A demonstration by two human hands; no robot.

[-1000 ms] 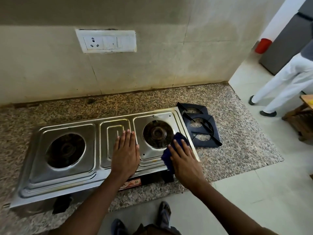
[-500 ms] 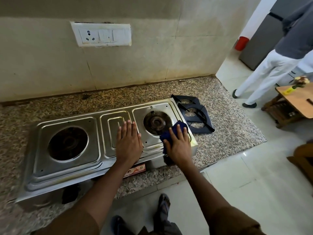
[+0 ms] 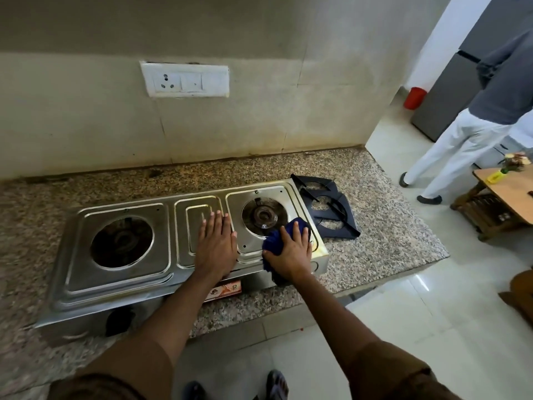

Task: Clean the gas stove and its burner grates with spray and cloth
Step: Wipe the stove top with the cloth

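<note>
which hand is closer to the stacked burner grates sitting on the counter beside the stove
The right hand. It presses the blue cloth on the stove's right end, just left of the burner grates. The left hand lies flat on the stove's middle panel, farther away.

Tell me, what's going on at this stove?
A person is wiping the steel stove. The left hand lies flat on the middle panel, steadying it. The right hand presses a blue cloth on the near right corner, beside the right burner. Both black grates are off, stacked on the counter to the right.
</note>
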